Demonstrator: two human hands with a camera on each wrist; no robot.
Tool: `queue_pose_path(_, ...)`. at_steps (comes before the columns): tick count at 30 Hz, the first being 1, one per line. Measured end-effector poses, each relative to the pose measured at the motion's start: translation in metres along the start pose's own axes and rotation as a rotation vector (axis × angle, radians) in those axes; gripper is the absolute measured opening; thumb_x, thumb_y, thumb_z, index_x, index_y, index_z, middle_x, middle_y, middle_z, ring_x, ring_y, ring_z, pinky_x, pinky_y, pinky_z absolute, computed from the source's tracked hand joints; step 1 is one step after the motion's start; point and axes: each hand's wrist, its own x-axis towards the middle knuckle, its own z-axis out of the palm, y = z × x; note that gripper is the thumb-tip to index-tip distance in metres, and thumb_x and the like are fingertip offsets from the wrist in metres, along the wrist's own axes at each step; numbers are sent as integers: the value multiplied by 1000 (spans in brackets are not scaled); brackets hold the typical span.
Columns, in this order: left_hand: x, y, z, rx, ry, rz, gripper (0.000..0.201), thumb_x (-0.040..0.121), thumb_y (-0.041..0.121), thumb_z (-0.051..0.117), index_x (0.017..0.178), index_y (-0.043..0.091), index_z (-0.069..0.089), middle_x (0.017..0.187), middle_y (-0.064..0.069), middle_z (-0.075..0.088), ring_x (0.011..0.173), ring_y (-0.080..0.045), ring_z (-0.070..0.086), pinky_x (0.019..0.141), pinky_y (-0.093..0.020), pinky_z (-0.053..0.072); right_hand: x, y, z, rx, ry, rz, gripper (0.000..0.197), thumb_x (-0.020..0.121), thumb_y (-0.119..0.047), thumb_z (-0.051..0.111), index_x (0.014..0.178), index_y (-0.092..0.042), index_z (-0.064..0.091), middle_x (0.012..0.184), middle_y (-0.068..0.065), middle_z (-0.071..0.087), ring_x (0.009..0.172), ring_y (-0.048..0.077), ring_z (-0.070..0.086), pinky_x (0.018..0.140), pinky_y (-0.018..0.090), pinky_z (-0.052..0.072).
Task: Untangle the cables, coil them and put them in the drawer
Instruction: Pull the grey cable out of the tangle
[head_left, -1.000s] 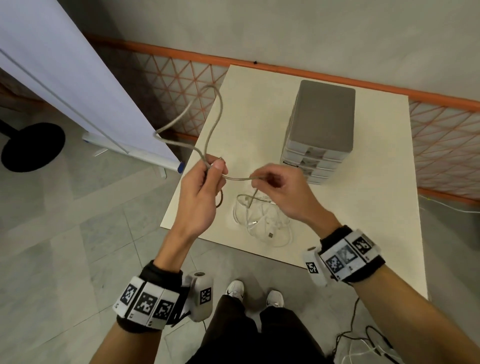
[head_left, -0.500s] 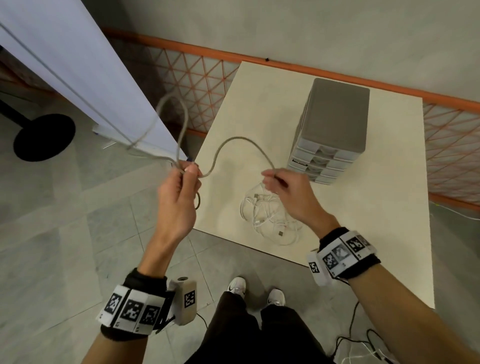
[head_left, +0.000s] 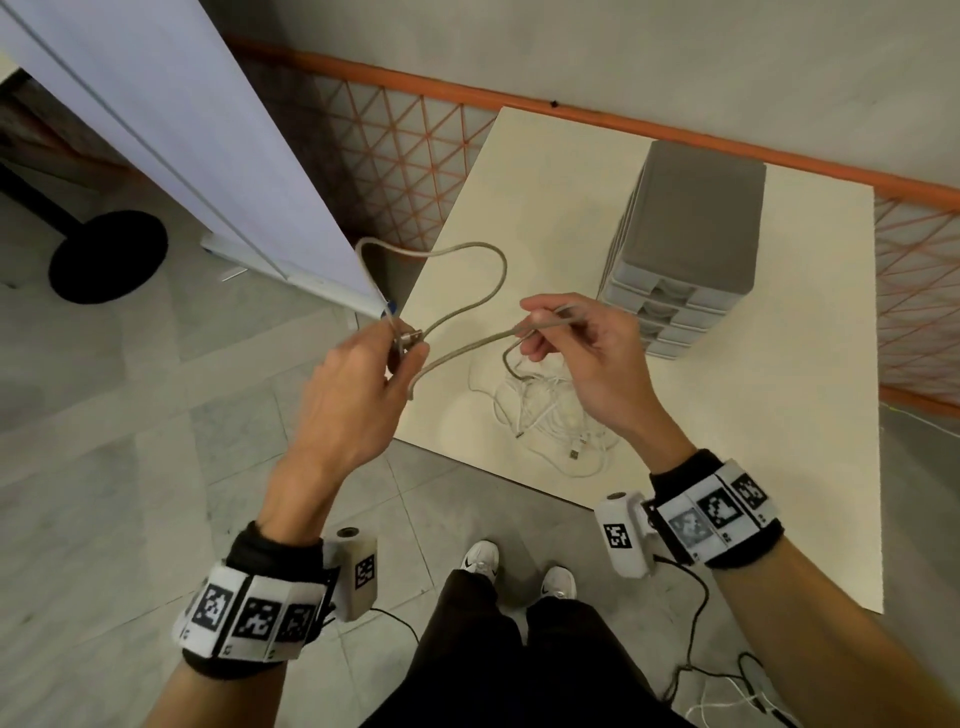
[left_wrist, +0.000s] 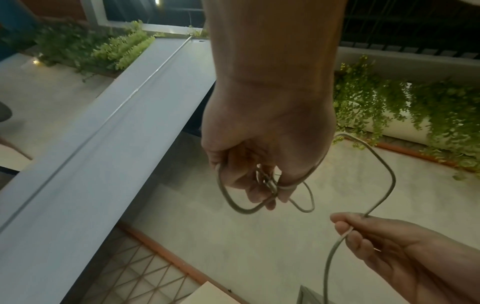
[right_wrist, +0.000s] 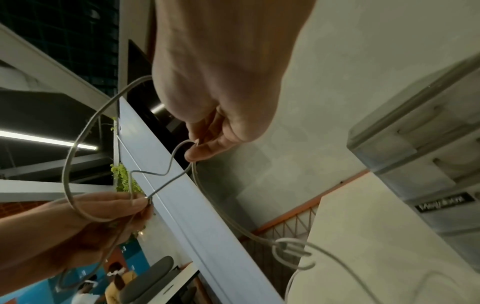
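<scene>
Head view looked steeply down from above onto both hands and the table (head_left: 779, 467). Each wrist view looked along its own forearm, close to the fingers, tilted upward. All three shared the grey cable (head_left: 483, 306) (left_wrist: 384, 164) (right_wrist: 70, 156).

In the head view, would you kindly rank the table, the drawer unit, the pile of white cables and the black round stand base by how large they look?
1. Table
2. Drawer unit
3. Pile of white cables and black round stand base: these look alike in size, and the base sits farther away on the floor, so I leave them unranked.
</scene>
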Motion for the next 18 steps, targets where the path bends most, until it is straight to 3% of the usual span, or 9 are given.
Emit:
queue_pose_path(2,1,1,2,-11,-2,-9,20,103,33,52,96,16,59,74,6,59,67,-14,53,63,-34,39,6,4,-1,2,25,19,17,98,2,55,108,7,68,86,19,72,70,22,69,67,29,56)
queue_pose_path(6,6,11,11,-57,9,-20,23,102,33,51,100,12,60,77,-4,64,70,-25,58,66,-45,50,6,34,-8,4,31,222,15,98,3,54,102,8,67,81,12,73,69,22,70,69,31,60)
queue_pose_path(10,10,20,25,-59,-5,15,23,103,34,50,103,13,61,80,-2,64,70,-23,56,62,-40,46,-7,61,-13,-46,-11,370,12,96,4,56,96,2,68,76,9,74,68,23,73,71,31,62)
queue_pose_path(13,14,18,41,-41,-33,-2,22,103,34,49,101,14,59,81,2,61,75,-25,56,64,-39,44,-10,72,-12,-62,-10,438,12,97,4,55,94,2,66,79,15,73,68,22,73,70,31,62)
queue_pose_path(18,20,2,72,2,-191,-105,25,101,43,49,106,21,59,78,0,65,82,-32,65,74,-48,53,-10,70,-8,-19,16,445,10,97,1,56,98,7,64,88,26,72,76,31,74,70,31,62)
